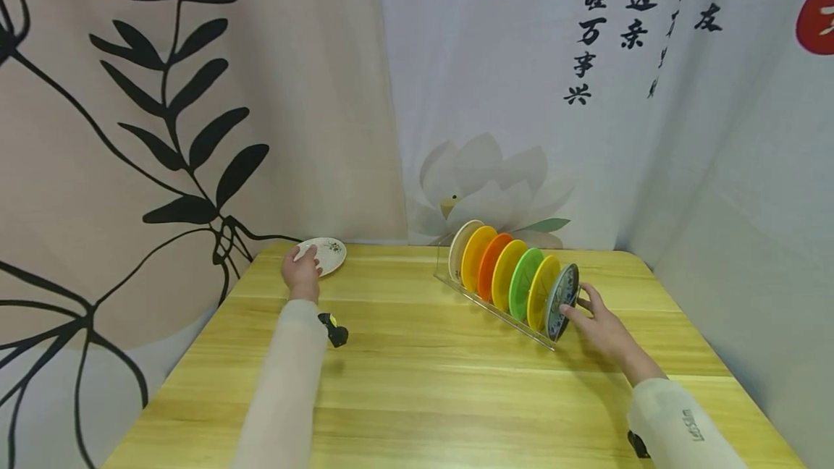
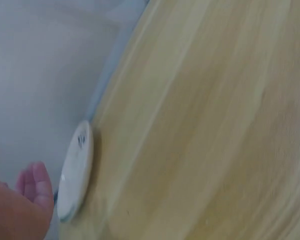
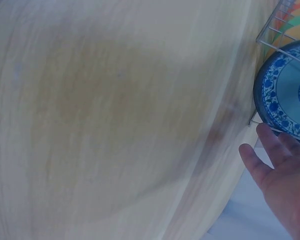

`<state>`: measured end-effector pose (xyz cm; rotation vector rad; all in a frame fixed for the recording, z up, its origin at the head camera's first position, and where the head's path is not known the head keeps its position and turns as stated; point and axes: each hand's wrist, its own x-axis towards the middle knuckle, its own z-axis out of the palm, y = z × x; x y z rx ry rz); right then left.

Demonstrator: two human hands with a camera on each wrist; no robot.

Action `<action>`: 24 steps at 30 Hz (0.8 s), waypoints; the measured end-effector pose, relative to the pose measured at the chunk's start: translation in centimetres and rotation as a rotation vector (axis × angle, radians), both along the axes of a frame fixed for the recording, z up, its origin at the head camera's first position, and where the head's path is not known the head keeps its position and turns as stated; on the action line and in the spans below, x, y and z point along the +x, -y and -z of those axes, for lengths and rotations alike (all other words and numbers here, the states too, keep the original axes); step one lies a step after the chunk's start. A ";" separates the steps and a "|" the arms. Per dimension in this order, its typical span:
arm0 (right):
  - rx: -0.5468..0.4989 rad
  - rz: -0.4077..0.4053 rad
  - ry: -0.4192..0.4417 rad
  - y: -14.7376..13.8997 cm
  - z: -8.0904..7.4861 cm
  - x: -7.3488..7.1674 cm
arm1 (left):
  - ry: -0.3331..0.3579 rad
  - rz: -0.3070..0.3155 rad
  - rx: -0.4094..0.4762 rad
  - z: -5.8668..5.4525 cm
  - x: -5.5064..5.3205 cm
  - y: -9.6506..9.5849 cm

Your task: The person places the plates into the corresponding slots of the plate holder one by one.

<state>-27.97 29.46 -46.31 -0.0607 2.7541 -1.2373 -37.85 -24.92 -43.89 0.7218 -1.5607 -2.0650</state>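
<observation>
A white plate with a small floral print lies at the table's far left. Over its left edge is my left hand, fingers loosely bent; in the left wrist view the hand looks apart from the plate. A blue-and-white patterned plate stands on edge at the near right end of a wire rack. My right hand is at its right side, thumb and fingers spread. In the right wrist view those fingers are extended by the plate's rim; firm contact is unclear.
Several plates stand upright in the rack behind the blue one: yellow, green, orange and cream among them. The wooden table meets printed curtains at its back and sides.
</observation>
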 end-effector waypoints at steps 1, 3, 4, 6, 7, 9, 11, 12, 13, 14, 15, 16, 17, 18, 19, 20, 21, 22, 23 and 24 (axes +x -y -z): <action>-0.001 0.002 0.002 0.0 0.0 0.0 | 0.004 -0.008 0.008 0.2 0.2 0.4; -0.005 0.004 -0.002 -0.1 0.0 0.1 | 0.009 -0.019 0.033 0.6 0.5 1.0; -0.008 0.004 -0.002 -0.2 0.1 0.1 | 0.015 -0.023 0.043 0.8 0.6 1.3; -0.011 0.007 -0.005 -0.3 0.1 0.0 | 0.013 -0.027 0.077 1.2 0.9 1.8; -0.013 0.010 -0.006 -0.3 0.2 0.0 | 0.012 -0.029 0.094 1.4 1.0 2.0; -0.010 0.011 -0.008 -0.4 0.2 0.0 | 0.035 -0.027 0.103 1.8 1.1 2.3; -0.007 0.011 -0.008 -0.4 0.3 0.0 | 0.065 -0.029 0.099 2.3 1.1 2.5; -0.008 0.014 -0.006 -0.4 0.3 0.0 | 0.080 -0.027 0.098 2.5 1.1 2.6; -0.008 0.013 -0.005 -0.4 0.3 0.0 | 0.101 -0.027 0.087 2.7 1.1 2.7; -0.008 0.012 -0.004 -0.3 0.2 0.0 | 0.115 -0.030 0.079 2.9 1.0 2.7; -0.007 0.011 -0.004 -0.3 0.2 0.0 | 0.126 -0.033 0.077 3.1 1.0 2.7; -0.008 0.012 -0.004 -0.2 0.2 0.0 | 0.122 -0.041 0.084 3.2 1.0 2.7; -0.010 0.012 -0.005 -0.2 0.1 0.1 | 0.121 -0.047 0.090 3.3 1.0 2.6; -0.012 0.012 -0.004 -0.1 0.1 0.1 | 0.122 -0.052 0.088 3.4 1.0 2.6; -0.013 0.012 -0.005 -0.1 0.0 0.1 | 0.121 -0.057 0.088 3.5 0.9 2.6; -0.015 0.014 -0.005 0.0 0.0 0.2 | 0.120 -0.058 0.089 3.6 0.9 2.6; -0.018 0.015 -0.004 0.0 -0.1 0.2 | 0.123 -0.059 0.091 3.7 0.9 2.5; -0.020 0.015 -0.003 0.1 -0.1 0.2 | 0.126 -0.058 0.090 3.7 0.8 2.5; -0.022 0.017 -0.003 0.1 -0.1 0.3 | 0.142 -0.056 0.080 3.8 0.8 2.5; -0.022 0.018 -0.003 0.1 -0.1 0.3 | 0.152 -0.054 0.078 3.9 0.8 2.5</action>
